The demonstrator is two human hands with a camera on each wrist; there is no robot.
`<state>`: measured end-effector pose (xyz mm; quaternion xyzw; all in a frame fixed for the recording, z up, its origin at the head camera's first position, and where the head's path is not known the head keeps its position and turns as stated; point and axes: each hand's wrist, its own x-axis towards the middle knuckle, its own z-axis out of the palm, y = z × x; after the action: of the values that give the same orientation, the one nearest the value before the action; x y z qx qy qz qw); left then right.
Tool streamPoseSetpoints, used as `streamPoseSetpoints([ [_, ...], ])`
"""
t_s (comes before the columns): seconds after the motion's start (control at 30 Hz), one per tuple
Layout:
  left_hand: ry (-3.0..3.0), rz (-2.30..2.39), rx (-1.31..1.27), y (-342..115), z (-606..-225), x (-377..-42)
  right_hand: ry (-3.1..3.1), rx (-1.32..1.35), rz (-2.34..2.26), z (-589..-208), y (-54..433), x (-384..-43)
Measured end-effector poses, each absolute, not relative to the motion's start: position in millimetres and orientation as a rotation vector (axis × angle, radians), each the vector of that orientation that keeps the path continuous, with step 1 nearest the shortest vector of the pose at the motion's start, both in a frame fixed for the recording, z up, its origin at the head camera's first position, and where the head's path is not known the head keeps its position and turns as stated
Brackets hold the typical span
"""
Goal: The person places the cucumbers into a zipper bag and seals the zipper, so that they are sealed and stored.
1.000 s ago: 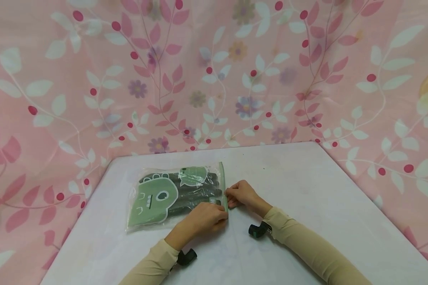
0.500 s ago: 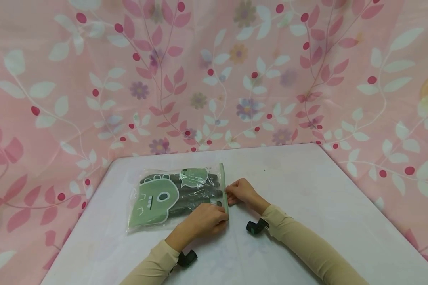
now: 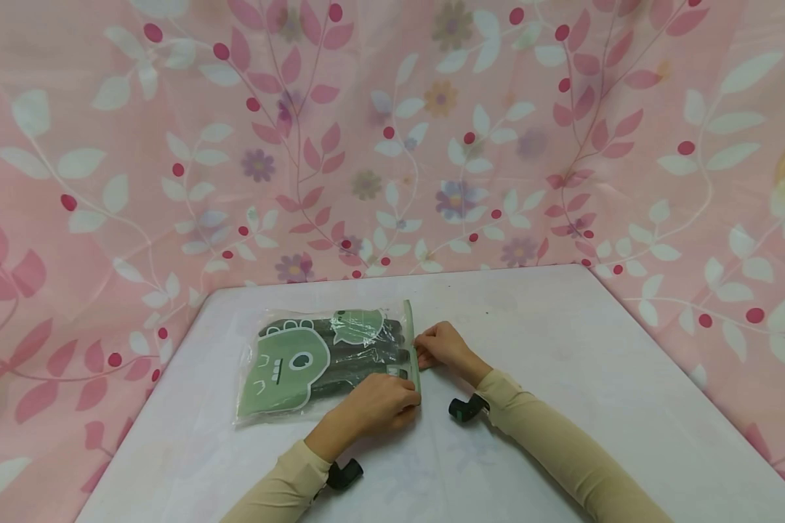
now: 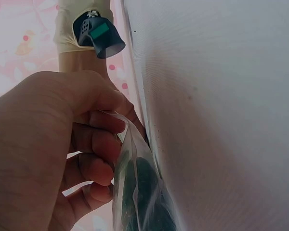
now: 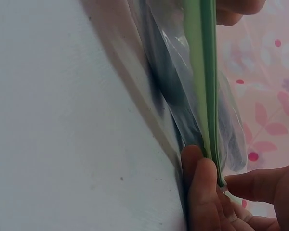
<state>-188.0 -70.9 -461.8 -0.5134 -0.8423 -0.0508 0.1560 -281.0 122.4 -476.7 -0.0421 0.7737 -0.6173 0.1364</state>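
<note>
A clear zip bag point(image 3: 288, 370) with a green cartoon monster print lies flat on the table, its green zip strip point(image 5: 209, 96) at the right end. Several long, dark green things show through the plastic; their kind is unclear. My left hand point(image 3: 374, 403) pinches the near corner of the zip end, and in the left wrist view its curled fingers point(image 4: 98, 144) lie against the plastic. Farther along the same strip, my right hand point(image 3: 448, 347) pinches the zip between thumb and fingers. A small pale piece point(image 5: 223, 187) shows at its thumb tip in the right wrist view.
The white-covered table point(image 3: 562, 349) reaches back to a pink floral curtain point(image 3: 392, 145), which also hangs along both sides. Black wrist cameras point(image 3: 345, 474) sit at both beige sleeve cuffs.
My right hand has slid slightly farther from me along the zip strip, still pinching. The left hand keeps its hold on the near corner, and the bag stays in place.
</note>
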Motion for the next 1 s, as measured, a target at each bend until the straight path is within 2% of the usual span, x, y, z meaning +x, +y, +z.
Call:
streamPoseSetpoints([
  [1.0, -2.405, -0.161, -1.483, -72, -463, -188, 2.315, -0.111, -1.816, -477, 116, -299],
])
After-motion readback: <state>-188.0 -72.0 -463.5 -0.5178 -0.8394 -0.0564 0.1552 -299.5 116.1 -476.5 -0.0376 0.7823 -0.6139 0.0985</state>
